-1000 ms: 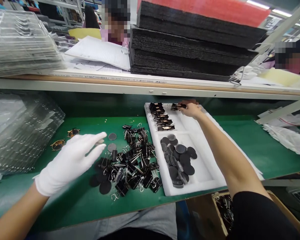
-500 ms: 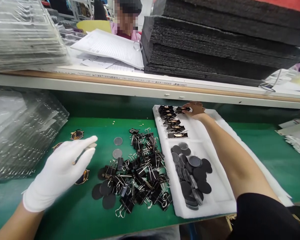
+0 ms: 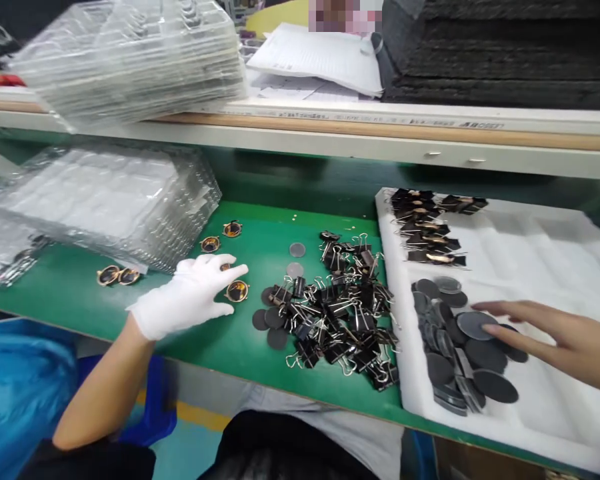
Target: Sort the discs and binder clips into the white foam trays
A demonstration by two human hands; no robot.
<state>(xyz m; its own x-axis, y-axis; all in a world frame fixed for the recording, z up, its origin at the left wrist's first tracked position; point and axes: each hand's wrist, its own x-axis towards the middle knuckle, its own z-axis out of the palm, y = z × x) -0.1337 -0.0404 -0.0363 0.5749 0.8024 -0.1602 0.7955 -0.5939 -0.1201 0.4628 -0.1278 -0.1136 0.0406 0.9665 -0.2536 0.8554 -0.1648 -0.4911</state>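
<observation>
My left hand [image 3: 195,293], in a white glove, hovers with fingers spread over the gold-rimmed watch cases, its fingertips beside one watch case [image 3: 237,291]. Another watch case is partly hidden beneath the fingers. My right hand [image 3: 550,333] is bare and reaches into the white foam tray [image 3: 545,233]. Its index finger and thumb are apart, at a round translucent disc [image 3: 475,325] on top of a heap of dark discs [image 3: 495,387]. Binder clips clamped on watch cases [image 3: 427,233] line the tray's far left part, with more at the top [image 3: 464,203].
A pile of black binder clips [image 3: 340,307] lies between my hands, with dark discs [image 3: 275,320] and clear discs [image 3: 297,250] beside it. Stacked clear plastic trays [image 3: 110,200] stand at left. A shelf [image 3: 300,140] crosses above the green table, carrying black foam sheets [image 3: 500,53].
My right hand has left the clip at the tray's far end and come nearer to the discs. My left hand now spreads over the watch cases. The view has swung left.
</observation>
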